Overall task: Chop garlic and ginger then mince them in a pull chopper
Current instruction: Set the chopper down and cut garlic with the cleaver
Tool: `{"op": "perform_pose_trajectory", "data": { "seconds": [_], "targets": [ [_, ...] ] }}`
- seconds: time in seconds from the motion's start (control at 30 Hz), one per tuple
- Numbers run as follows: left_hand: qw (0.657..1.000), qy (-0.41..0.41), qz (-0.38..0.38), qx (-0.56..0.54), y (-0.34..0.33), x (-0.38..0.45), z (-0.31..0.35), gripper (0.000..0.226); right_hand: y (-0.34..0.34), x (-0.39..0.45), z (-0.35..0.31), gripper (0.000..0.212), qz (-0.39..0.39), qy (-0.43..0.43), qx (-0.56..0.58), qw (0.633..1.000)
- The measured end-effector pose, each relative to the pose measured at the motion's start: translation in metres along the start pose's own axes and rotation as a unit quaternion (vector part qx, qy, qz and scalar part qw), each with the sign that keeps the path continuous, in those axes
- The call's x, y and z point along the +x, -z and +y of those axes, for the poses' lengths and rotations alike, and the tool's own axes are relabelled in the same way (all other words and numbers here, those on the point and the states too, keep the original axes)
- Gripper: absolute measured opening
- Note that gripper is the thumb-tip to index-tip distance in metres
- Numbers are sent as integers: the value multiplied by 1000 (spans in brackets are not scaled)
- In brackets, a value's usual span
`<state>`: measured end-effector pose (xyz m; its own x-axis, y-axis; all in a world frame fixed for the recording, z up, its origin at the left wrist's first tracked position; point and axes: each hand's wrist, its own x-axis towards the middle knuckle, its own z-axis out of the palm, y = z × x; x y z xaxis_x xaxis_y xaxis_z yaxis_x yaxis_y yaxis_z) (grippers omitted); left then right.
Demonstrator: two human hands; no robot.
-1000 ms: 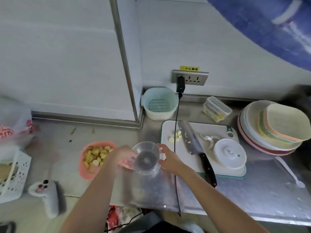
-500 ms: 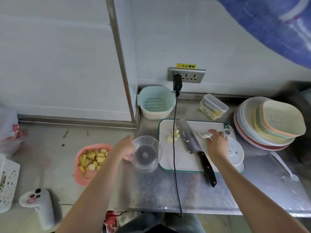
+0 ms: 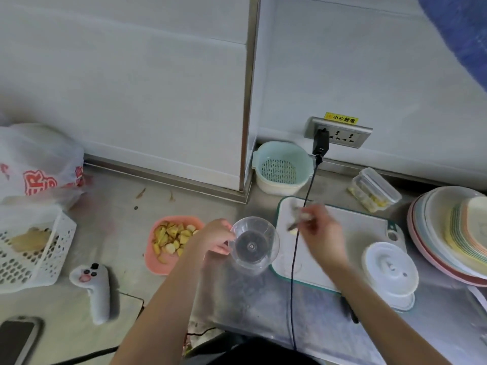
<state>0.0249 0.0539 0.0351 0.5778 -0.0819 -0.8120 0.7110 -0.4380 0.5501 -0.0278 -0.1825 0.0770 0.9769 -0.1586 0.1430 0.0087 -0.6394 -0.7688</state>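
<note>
My left hand (image 3: pixel 213 238) grips the rim of the clear pull-chopper bowl (image 3: pixel 254 243), which stands on the steel counter at the left edge of the white cutting board (image 3: pixel 369 227). My right hand (image 3: pixel 324 235) is blurred over the board's left part, pinching a small pale piece (image 3: pixel 300 217) that looks like the chopper's blade insert. A few garlic bits (image 3: pixel 292 231) lie under it. The white chopper lid (image 3: pixel 390 270) sits on the board's right end. My right arm hides the knife blade; only its black handle (image 3: pixel 349 309) shows. A pink plate (image 3: pixel 158 264) of chopped yellow pieces lies left of the bowl.
A black charger cable (image 3: pixel 295 285) hangs from the wall socket across the board. A teal colander (image 3: pixel 282 167) and a clear lidded box (image 3: pixel 374 189) stand at the back, stacked plates (image 3: pixel 453 233) at the right. A white basket (image 3: pixel 29 248), controller (image 3: pixel 92 285), phone (image 3: pixel 15 338) and bag (image 3: pixel 34 164) lie left.
My right hand left the bowl, reached to the board's far right, took the small pale piece and swung back left toward the bowl. My left hand kept holding the bowl.
</note>
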Motion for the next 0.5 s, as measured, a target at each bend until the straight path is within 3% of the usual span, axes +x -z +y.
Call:
{"op": "perform_pose_trajectory", "data": {
  "seconds": [0.07,0.13,0.23,0.5],
  "targets": [
    [1000,0,-9,-20,2,-2,-1,27,-35,-4,-22,12,-215,39,-63,974],
    [999,-4,-10,-32,6,-5,-2,28,-62,-5,-28,17,-321,45,-166,931],
    [999,-18,-10,-42,9,-9,-7,29,-80,-6,-22,29,-369,10,-202,907],
    [996,-22,-11,-84,7,-16,-9,24,-92,-2,-9,22,-374,-77,-169,909]
  ]
}}
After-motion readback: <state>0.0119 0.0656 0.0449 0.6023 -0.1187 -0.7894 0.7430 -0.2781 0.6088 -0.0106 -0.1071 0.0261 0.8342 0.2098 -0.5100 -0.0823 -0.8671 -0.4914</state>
